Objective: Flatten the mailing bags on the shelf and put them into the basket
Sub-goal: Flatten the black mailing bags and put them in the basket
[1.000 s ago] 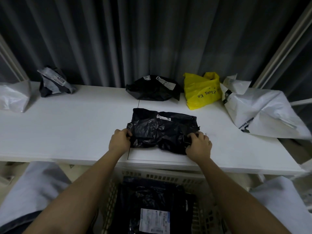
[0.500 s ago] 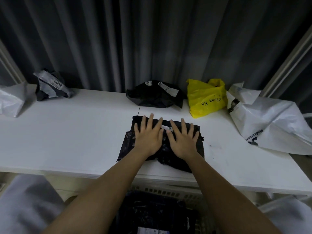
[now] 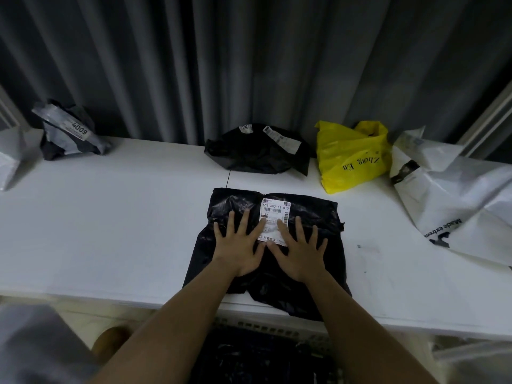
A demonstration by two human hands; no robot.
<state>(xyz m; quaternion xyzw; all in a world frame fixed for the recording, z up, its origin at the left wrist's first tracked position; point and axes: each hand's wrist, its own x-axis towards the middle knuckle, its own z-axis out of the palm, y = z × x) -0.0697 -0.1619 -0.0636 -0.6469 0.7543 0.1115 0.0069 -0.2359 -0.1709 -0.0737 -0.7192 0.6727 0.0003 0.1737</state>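
A: Starting at the 9 o'clock edge of the white shelf (image 3: 110, 217), what lies there?

B: A white bag (image 3: 8, 162), cut off by the frame. Just past it, toward 10 o'clock, sits a crumpled grey mailing bag (image 3: 69, 134) with a label reading 4009, close to the dark curtain (image 3: 249, 65).

A: And in the middle?

B: The black mailing bag (image 3: 227, 259) lies spread flat near the shelf's front edge, its near corner hanging slightly over that edge. A white shipping label (image 3: 275, 214) sits on its upper half.

A: What are the person's hands doing?

B: The left hand (image 3: 240, 245) lies palm down on the bag, fingers straight and spread, grasping nothing. The right hand (image 3: 297, 250) lies just beside it in the same way, fingers splayed flat, its index finger reaching onto the label. The two thumbs nearly meet.

A: Behind the bag, toward 12 o'clock?

B: A second black bag (image 3: 257, 151), crumpled, with white labels on top. At 1 o'clock from the flat bag stands a yellow bag (image 3: 352, 159) with dark lettering.

A: Farther right?

B: At 3 o'clock a large white mailing bag (image 3: 457, 195) with black print sprawls to the shelf's end.

A: Below the shelf?

B: At 6 o'clock, between the forearms, the basket (image 3: 263, 325) shows its slotted rim, with dark bags inside.
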